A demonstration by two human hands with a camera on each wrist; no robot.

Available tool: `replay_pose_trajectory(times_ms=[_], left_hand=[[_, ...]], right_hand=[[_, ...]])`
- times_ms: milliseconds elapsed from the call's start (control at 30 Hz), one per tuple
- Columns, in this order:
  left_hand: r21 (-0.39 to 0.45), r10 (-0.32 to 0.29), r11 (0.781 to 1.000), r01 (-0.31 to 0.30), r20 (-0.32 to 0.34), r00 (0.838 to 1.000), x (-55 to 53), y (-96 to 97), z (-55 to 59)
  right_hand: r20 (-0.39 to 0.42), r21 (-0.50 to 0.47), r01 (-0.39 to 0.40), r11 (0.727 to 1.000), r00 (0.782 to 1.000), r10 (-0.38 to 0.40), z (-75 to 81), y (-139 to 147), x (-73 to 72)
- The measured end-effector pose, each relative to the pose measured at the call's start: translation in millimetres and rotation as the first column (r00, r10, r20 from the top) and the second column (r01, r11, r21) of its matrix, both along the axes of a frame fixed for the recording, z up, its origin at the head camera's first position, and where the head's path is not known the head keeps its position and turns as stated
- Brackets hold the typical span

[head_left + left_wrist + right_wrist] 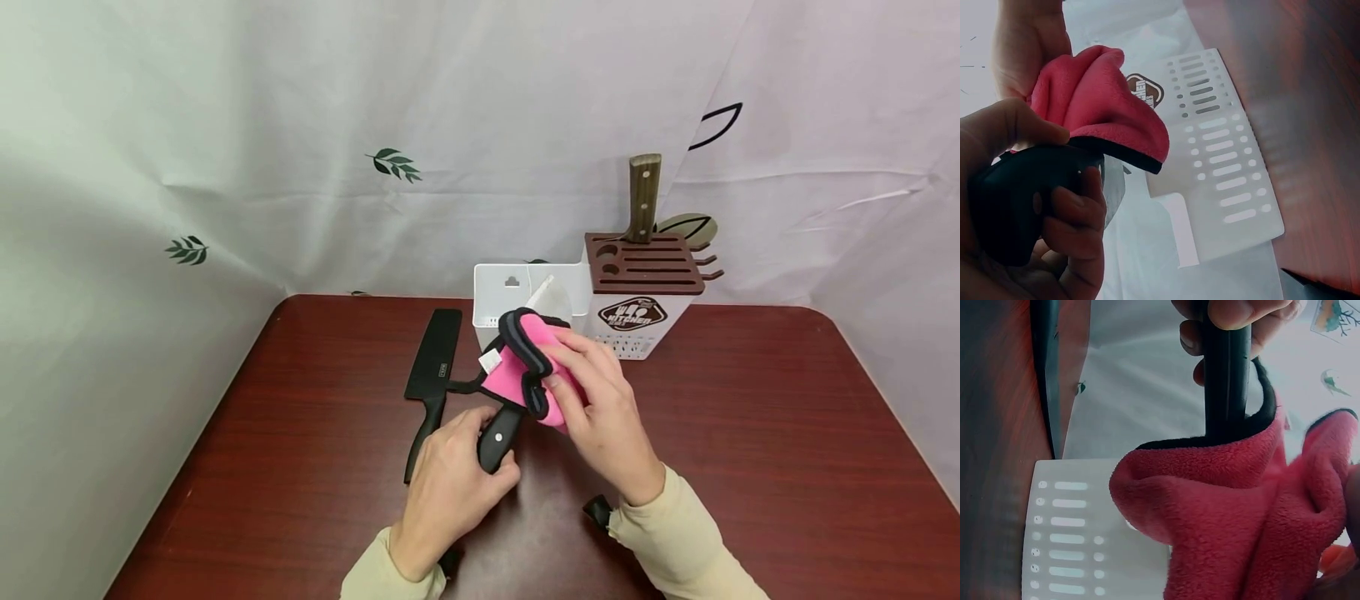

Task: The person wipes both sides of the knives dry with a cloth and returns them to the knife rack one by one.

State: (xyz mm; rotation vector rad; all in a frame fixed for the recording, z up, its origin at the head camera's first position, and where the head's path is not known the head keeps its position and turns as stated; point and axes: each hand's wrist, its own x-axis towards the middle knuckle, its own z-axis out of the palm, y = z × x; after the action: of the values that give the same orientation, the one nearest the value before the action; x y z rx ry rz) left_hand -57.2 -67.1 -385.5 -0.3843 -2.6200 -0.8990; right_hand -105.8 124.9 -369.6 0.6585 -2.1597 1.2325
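Note:
In the head view my left hand (453, 479) grips the black riveted handle (498, 437) of a knife, whose pale blade (551, 296) shows beyond a pink cloth. This fleecy cloth (513, 379) has a dark border and a small white tag, and lies folded over the knife just past the handle. My right hand (600, 400) holds the cloth between thumb and fingers. Seen from the right wrist, the handle (1227, 381) runs into the cloth (1210, 512), which hides much of the blade. The left wrist view shows my thumb along the handle, touching the cloth's edge.
A black cleaver (435, 358) lies flat on the reddish-brown table (300, 433), left of my hands. Behind them stands a white knife block (648, 321) with a slotted brown top, side hooks and a white side holder (495, 279). A wooden-handled knife (643, 196) is upright in it.

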Motion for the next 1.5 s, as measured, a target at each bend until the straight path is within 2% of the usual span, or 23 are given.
replay_pose_trajectory(times_ms=[333, 500, 800, 967, 1167, 1333, 1500], left_hand=[[-0.019, -0.011, 1.000, 0.011, -0.029, 1.000, -1.5, 0.2, 0.3], [-0.042, -0.019, 0.999, 0.016, -0.058, 0.998, -0.7, -0.8, 0.8], [-0.076, -0.044, 0.996, 0.036, -0.108, 0.993, 1.3, 0.3, 0.8], [-0.082, -0.054, 0.996, 0.044, -0.121, 0.991, 3.8, 1.8, 2.4], [-0.083, -0.072, 0.995, 0.058, -0.175, 0.982, 7.7, 2.7, 5.3], [-0.095, -0.102, 0.992, 0.083, -0.222, 0.970, 8.5, 2.7, 5.7], [-0.082, -0.133, 0.990, 0.116, -0.233, 0.963, 8.6, 2.9, 6.3]], right_hand=[[0.016, 0.141, -0.068, 0.988, 0.998, 0.066, -0.5, -4, 0.2], [-0.009, 0.217, -0.062, 0.974, 0.998, 0.065, -0.1, -6, -1.5], [-0.124, 0.269, 0.030, 0.963, 0.992, 0.004, 1.4, -12, -6.0], [-0.145, 0.251, 0.093, 0.963, 0.988, -0.057, 3.0, -9, -7.9], [-0.198, 0.217, 0.168, 0.962, 0.972, -0.125, 6.9, -4, -10.7], [-0.204, 0.208, 0.215, 0.954, 0.964, -0.172, 9.1, 2, -11.6], [-0.201, 0.180, 0.268, 0.947, 0.952, -0.231, 10.6, 9, -12.9]])
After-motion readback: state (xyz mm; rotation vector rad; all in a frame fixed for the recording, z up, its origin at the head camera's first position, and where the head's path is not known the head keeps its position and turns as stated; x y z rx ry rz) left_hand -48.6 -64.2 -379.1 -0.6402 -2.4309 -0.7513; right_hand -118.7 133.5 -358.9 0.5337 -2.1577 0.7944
